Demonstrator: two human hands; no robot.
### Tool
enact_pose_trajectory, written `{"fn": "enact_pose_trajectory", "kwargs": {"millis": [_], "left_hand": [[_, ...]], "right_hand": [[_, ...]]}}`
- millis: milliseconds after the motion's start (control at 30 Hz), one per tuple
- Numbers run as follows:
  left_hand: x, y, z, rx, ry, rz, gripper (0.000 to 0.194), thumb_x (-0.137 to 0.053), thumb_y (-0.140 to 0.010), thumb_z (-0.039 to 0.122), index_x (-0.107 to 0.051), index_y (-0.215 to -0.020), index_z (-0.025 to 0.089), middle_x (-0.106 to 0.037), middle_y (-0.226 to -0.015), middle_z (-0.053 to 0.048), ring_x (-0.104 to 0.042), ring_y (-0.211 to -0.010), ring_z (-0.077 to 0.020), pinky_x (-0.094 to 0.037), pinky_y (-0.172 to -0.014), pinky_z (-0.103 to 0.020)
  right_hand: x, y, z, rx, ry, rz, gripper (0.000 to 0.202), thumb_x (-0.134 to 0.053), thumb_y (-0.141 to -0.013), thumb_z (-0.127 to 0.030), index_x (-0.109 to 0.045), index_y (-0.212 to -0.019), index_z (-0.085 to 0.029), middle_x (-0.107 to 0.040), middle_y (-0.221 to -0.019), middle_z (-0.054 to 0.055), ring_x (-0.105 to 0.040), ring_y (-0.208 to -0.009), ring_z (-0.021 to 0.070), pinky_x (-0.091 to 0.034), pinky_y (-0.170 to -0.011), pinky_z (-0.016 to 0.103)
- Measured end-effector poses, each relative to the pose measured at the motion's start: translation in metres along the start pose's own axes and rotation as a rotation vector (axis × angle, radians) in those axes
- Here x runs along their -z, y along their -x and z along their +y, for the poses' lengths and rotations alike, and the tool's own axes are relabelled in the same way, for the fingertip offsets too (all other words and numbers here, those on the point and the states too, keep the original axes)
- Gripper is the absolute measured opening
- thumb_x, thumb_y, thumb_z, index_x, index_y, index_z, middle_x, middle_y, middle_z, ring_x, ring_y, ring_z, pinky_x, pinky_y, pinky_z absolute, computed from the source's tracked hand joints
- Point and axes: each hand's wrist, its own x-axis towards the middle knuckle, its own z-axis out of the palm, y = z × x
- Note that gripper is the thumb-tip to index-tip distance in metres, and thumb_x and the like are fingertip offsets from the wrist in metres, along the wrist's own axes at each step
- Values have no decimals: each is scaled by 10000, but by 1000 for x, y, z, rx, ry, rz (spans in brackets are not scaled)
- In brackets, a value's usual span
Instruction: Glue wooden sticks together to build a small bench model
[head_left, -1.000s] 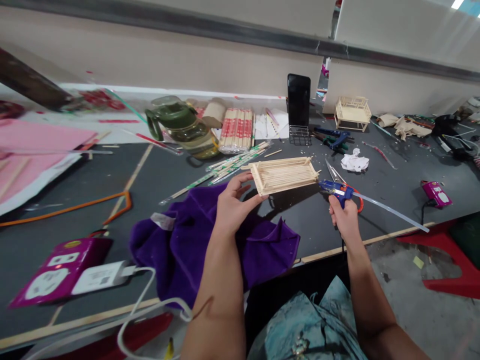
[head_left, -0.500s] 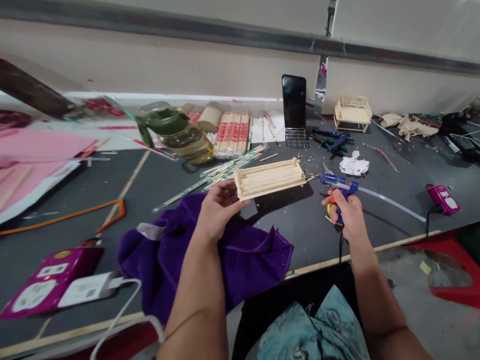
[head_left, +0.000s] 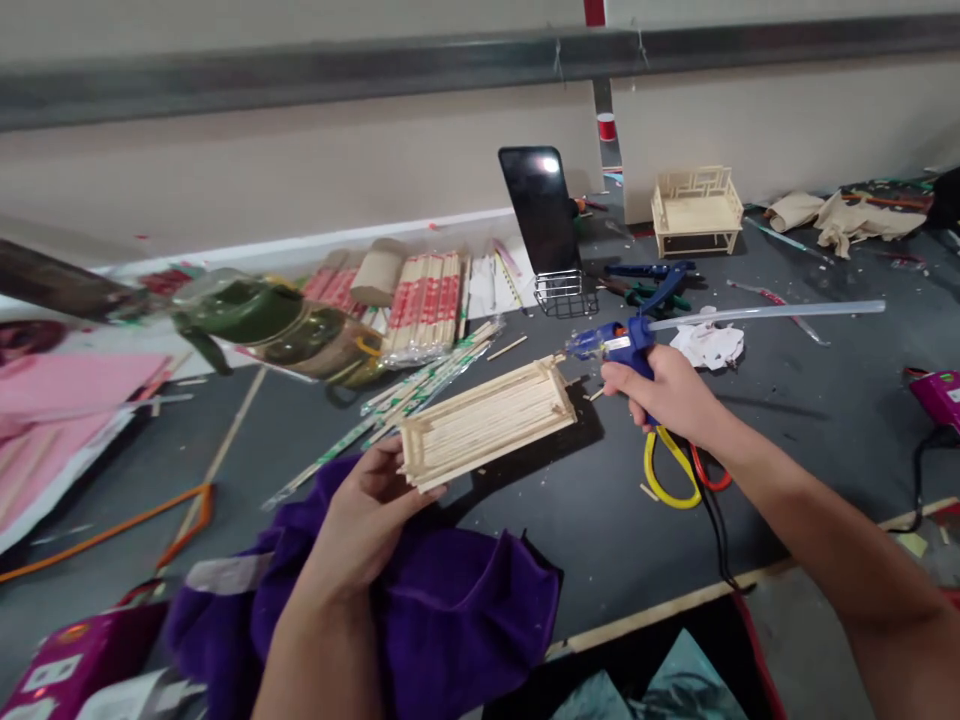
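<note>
My left hand (head_left: 367,515) grips the near left end of a small tray-like frame (head_left: 487,418) built of pale wooden sticks, thumb beneath the front edge. The frame is held tilted above the dark table. In my right hand (head_left: 664,395) is a blue glue gun (head_left: 628,342), a long clear glue stick (head_left: 772,314) poking out of its back. The gun's nozzle is at the frame's far right corner; whether it touches cannot be made out. Under the gun lie scissors with yellow and red handles (head_left: 670,480). A purple cloth (head_left: 472,590) is bunched below my left hand.
A small wooden model bench (head_left: 697,212) stands at the back right. A phone (head_left: 541,210) leans in a wire holder. Pliers (head_left: 660,283), crumpled white paper (head_left: 709,342), packs of chopsticks (head_left: 424,300) and a green-lidded jug (head_left: 277,330) line the back.
My right hand has raised the glue gun and brought its nozzle to the frame's far right corner. The scissors have come into clear view. The camera view has shifted.
</note>
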Motion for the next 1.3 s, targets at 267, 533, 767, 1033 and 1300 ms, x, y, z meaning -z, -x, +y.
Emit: {"fn": "enact_pose_trajectory", "kwargs": {"millis": [267,533,767,1033,1300], "left_hand": [[2,5,5,81,-61,81,637,-952,-365,251,-709,-950,313,-749,-861,35,-665,-752,-215,-591,-684,-306],[4,8,4,61,-138,113,573,-944,-372,299,-699,-890,325,-735,-837,32,-666,-741,-248,-612,-712,-378],[5,9,4,116,-61,146,589,-946,-324,210,-711,-852,323,-721,-816,58,-638,-727,-196,-577,-669,-297],[2,9,6,145,-5,186,614,-967,-281,174,-733,-835,296,-723,-778,63,-630,-710,-149,-562,-654,-213],[1,9,8,132,45,197,680,-974,-223,144,-720,-849,223,-741,-759,57,-651,-679,-110,-565,-644,-141]], "right_hand": [[6,-20,-12,150,261,-34,313,-658,-899,-415,-530,-690,-220,-560,-526,-29,-447,-410,87,-283,-427,246],[0,-30,-13,149,369,-89,358,-611,-923,-439,-488,-668,-220,-537,-553,-21,-444,-478,101,-267,-496,260],[-4,-32,-13,126,386,-90,314,-620,-928,-429,-572,-713,-204,-546,-590,3,-463,-525,132,-285,-572,278],[-4,-33,-15,122,494,-101,324,-592,-957,-453,-655,-810,-171,-575,-644,33,-462,-557,150,-291,-595,286],[-3,-31,-30,15,587,-141,311,-548,-975,-443,-655,-888,-164,-616,-722,50,-478,-607,159,-296,-624,297]]}}
